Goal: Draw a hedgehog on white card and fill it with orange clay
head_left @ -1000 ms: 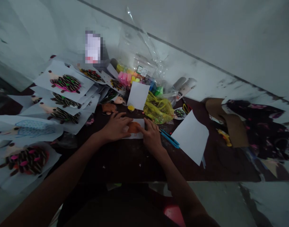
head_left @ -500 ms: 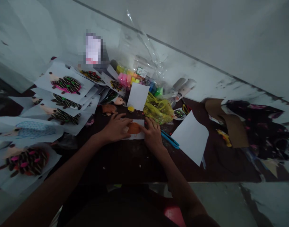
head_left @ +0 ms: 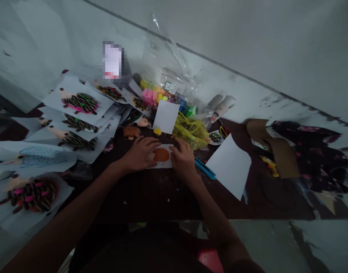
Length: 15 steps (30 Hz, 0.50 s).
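Note:
A flat orange clay disc (head_left: 161, 155) lies on a small white paper (head_left: 168, 164) between my two hands. My left hand (head_left: 140, 154) rests with its fingertips at the paper's left edge, close to the disc. My right hand (head_left: 183, 160) is at the paper's right edge, its fingers on the corner and apart from the disc. Neither hand grips anything. A lump of orange clay (head_left: 131, 131) and a small yellow clay blob (head_left: 157, 131) lie just beyond my hands.
Hedgehog pictures on paper (head_left: 79, 103) overlap at the left of the dark table. Blue-handled scissors (head_left: 205, 168) lie right of my right hand, beside a white sheet (head_left: 230, 166). Further back are a white sheet (head_left: 166, 116), a yellow plastic bag (head_left: 190, 131) and clear-wrapped coloured clay (head_left: 153, 95).
My right hand has drawn back from the orange disc to the paper's right edge, and my left fingers have eased off, so the whole disc now shows.

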Available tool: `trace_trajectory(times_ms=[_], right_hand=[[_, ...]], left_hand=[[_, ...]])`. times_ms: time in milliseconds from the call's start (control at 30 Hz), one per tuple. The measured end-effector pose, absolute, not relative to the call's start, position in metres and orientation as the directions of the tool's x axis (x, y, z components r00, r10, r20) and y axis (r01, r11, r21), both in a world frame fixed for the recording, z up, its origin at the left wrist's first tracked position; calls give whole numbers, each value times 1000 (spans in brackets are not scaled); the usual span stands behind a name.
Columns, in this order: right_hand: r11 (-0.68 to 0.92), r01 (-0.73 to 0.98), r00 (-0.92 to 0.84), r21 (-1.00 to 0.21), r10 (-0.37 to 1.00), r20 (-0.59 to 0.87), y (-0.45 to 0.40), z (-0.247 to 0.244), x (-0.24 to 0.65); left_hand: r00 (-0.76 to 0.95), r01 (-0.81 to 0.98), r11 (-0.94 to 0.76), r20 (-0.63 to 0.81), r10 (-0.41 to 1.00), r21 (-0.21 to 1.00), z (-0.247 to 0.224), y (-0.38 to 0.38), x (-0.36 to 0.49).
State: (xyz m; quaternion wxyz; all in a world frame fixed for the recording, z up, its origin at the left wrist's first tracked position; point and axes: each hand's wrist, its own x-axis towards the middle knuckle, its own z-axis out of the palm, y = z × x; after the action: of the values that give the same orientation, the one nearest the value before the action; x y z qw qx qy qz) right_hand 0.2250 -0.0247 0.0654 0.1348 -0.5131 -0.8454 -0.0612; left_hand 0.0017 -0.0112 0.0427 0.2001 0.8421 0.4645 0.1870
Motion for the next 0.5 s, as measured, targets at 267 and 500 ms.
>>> trace_trajectory(times_ms=[267, 500], right_hand=[[494, 855, -432, -160, 847, 308, -5, 61, 203], [607, 778, -545, -164, 781, 305, -14, 50, 197]], left_hand=[[231, 713, -405, 354, 906, 573, 40, 4, -27], [258, 749, -435, 385, 886, 500, 23, 10, -30]])
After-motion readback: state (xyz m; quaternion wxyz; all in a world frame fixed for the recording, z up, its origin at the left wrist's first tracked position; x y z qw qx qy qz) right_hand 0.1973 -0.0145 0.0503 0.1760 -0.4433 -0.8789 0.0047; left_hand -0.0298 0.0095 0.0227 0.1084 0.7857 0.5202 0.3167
